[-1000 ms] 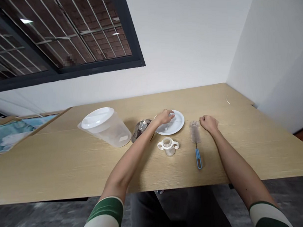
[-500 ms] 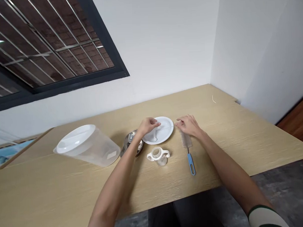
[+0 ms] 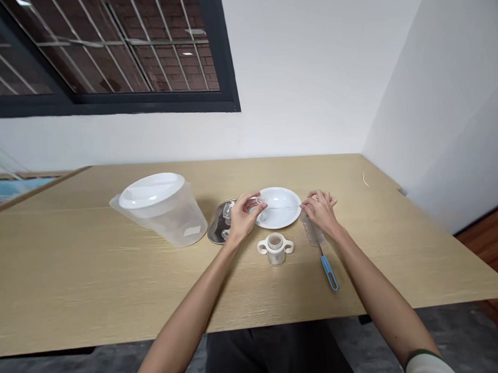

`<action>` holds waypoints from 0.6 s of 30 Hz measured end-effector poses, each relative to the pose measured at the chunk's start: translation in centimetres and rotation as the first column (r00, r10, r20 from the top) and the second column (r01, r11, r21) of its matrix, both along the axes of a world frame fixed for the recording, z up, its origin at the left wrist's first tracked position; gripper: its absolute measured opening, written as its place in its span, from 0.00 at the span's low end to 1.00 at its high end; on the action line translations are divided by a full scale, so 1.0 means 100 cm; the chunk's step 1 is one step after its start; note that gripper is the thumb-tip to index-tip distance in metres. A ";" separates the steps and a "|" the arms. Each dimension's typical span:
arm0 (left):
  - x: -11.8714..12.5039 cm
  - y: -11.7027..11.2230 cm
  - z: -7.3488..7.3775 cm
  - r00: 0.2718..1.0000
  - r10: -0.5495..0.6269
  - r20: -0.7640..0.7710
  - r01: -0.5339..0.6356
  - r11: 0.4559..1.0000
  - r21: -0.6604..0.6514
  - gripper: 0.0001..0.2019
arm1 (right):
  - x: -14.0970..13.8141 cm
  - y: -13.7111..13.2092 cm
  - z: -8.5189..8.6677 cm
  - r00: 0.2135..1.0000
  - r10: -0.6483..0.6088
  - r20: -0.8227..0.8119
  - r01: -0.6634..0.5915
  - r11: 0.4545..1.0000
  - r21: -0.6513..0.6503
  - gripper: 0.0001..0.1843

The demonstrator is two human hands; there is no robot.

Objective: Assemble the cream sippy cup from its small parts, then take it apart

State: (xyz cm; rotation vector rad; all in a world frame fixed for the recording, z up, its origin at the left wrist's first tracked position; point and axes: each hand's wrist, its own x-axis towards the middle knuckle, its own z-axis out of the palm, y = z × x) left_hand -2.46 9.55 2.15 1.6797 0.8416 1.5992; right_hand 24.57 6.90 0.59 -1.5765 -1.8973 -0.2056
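Observation:
My left hand (image 3: 245,215) pinches a small clear piece (image 3: 261,199), which looks like a soft cup part, over the left side of a white plate (image 3: 289,220). From the right, my right hand (image 3: 320,210) grips the end of a thin wire-like rod (image 3: 285,207) between closed fingertips. The rod runs level across the plate to the clear piece; whether its tip is inside I cannot tell. A small two-handled cup (image 3: 276,253) stands upright and uncovered in front of the plate. Below my right hand lies a bottle brush (image 3: 329,272) with a blue handle.
A translucent pitcher (image 3: 174,219) with a white lid stands to the left. Between it and my left hand is a metal tray (image 3: 214,231) with small clear parts on it. A thin pale strip (image 3: 365,179) lies at the back right of the table (image 3: 126,299).
My view has levelled and turned left. Both hands keep their hold over the plate; my left hand has turned so the clear piece shows more plainly, with the rod stretched towards it.

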 end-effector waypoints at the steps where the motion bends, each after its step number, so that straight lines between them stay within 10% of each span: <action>1: 0.001 0.000 -0.002 1.000 -0.001 0.012 0.001 1.000 0.030 0.21 | 0.000 -0.001 0.002 1.000 -0.013 -0.007 0.013 1.000 0.021 0.13; 7: -0.002 -0.011 -0.002 0.997 -0.007 -0.071 0.015 0.994 0.113 0.22 | 0.004 -0.005 0.036 0.939 0.050 -0.339 0.009 0.985 0.170 0.16; 13: 0.000 -0.024 -0.005 0.999 -0.011 -0.039 0.014 0.998 0.068 0.22 | -0.019 -0.018 0.125 0.576 0.331 -0.747 -0.139 0.941 0.310 0.19; 18: 0.005 -0.027 -0.009 0.992 0.020 0.122 -0.019 1.000 -0.010 0.24 | -0.038 -0.051 0.182 0.649 0.468 -0.600 -0.319 0.883 0.344 0.19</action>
